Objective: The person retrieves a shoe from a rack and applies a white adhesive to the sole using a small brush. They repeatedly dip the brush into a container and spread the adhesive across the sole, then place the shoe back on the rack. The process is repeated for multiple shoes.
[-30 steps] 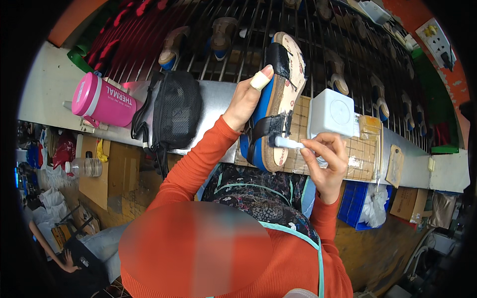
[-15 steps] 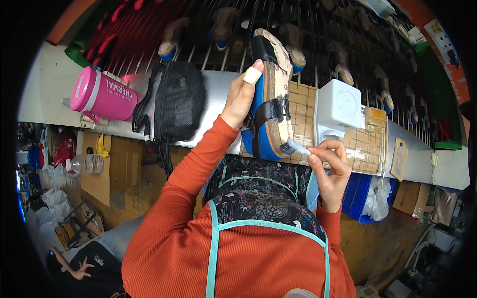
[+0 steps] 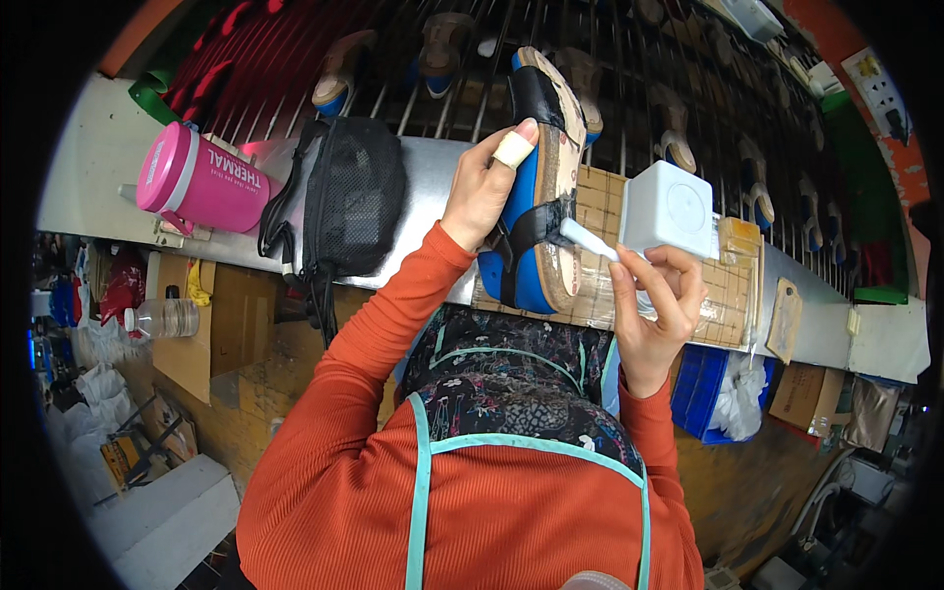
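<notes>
My left hand (image 3: 479,189), with a pale wrap round its thumb, grips a half-made sandal (image 3: 559,182) by its side. The sandal is tilted up, with a cork-coloured edge, black straps and a blue shoe last inside. Between the thumb and fingers of my right hand (image 3: 657,307) is a small brush (image 3: 587,238) with a pale handle. Its tip meets the sandal near the lower black strap; the bristles cannot be made out. Just right of the sandal, a white square container (image 3: 669,208) rests on a grid-patterned board (image 3: 598,206).
A black mesh bag (image 3: 356,197) and a pink thermal jug (image 3: 202,179) lie to the left on the metal ledge. Beyond, a rack of metal bars (image 3: 393,98) carries several more lasted sandals (image 3: 673,136). A blue crate (image 3: 700,388) stands below right.
The brush has moved up along the sandal's edge, from its lower end to the strap. My left hand and the sandal have shifted slightly right. A person's hand at lower left has gone from view.
</notes>
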Motion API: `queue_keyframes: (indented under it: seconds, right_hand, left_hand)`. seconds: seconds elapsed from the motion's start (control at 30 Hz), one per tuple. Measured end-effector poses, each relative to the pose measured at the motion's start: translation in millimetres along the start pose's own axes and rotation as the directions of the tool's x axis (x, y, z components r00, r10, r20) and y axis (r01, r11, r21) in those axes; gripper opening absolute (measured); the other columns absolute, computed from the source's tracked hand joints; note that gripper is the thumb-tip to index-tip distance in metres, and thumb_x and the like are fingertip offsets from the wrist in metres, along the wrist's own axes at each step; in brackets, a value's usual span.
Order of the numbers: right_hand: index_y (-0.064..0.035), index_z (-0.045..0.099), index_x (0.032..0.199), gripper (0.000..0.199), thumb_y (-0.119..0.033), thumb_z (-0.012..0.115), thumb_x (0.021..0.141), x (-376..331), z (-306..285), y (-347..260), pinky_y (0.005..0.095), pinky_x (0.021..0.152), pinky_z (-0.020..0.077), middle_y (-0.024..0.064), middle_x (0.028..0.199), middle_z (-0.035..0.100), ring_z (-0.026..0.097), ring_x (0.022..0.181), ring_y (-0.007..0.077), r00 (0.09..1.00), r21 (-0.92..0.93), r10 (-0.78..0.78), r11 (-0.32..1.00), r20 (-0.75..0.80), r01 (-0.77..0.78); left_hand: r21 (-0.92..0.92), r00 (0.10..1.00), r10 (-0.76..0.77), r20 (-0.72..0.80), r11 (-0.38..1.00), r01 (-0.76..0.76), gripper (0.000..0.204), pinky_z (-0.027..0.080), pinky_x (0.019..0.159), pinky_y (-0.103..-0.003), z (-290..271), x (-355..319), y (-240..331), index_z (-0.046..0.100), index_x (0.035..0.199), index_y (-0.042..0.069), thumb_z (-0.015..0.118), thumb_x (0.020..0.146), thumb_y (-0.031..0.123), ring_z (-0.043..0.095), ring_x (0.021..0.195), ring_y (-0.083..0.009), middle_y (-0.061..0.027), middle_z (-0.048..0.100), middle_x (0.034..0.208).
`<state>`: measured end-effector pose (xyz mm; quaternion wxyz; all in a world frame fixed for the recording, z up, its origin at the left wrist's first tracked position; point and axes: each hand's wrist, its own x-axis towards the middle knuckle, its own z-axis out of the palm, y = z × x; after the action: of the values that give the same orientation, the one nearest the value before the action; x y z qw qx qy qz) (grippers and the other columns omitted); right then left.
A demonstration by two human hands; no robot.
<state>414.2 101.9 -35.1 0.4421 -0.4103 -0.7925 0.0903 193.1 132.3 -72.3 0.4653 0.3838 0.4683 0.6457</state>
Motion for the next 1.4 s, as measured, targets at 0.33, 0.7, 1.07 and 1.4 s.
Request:
queue_keyframes:
  seconds: [0.33,0.7,1.07,1.4]
  right_hand:
    - [-0.0103,0.076,0.089,0.020,-0.009,0.079,0.070,5.0,-8.6,14.3,0.0287,0.073,0.0333,0.0018,0.085,0.061,0.054,0.072,0.0136,0.983,0.228,-0.035,0.974,0.180,-0.007]
    - [-0.0125,0.077,0.090,0.023,-0.010,0.080,0.067,39.2,-0.6,2.7,0.0292,0.070,0.0366,0.0005,0.084,0.061,0.050,0.075,0.0154,0.938,0.392,-0.230,0.913,0.260,0.115]
    - [-0.0148,0.077,0.090,0.021,-0.019,0.079,0.069,96.5,30.1,-12.9,0.0304,0.073,0.0331,0.0005,0.084,0.062,0.055,0.077,0.0143,0.677,0.594,-0.658,0.702,0.330,0.393]
    - [-0.0148,0.078,0.088,0.018,-0.022,0.080,0.072,97.8,48.1,0.0,0.0311,0.071,0.0316,-0.0003,0.084,0.061,0.055,0.073,0.0123,0.542,0.734,-0.726,0.626,0.424,0.264]
  left_hand:
    - [-0.197,0.969,-0.218,0.113,0.951,0.237,0.072,0.053,0.082,-0.028,0.5,13.4,4.3,0.060,0.120,-0.003,0.053,0.089,0.062,0.066,0.092,-0.0169,-0.0141,0.067,0.107]
    - [-0.269,0.812,-0.477,0.336,0.778,0.568,0.069,0.055,0.079,-0.028,-3.4,-5.4,10.6,0.058,0.126,0.008,0.043,0.091,0.066,0.066,0.095,-0.0129,-0.0080,0.066,0.114]
    - [-0.218,0.491,-0.266,0.829,0.655,0.723,0.048,0.060,0.077,-0.034,-38.3,-66.2,-3.5,0.051,0.129,0.001,0.046,0.100,0.039,0.068,0.094,-0.0263,-0.0164,0.064,0.111]
    - [0.214,-0.076,0.463,0.883,-0.253,0.944,0.068,0.054,0.090,-0.053,5.7,-74.1,-86.0,0.030,0.143,0.001,0.048,0.096,0.047,0.055,0.113,-0.0389,-0.0248,0.045,0.131]
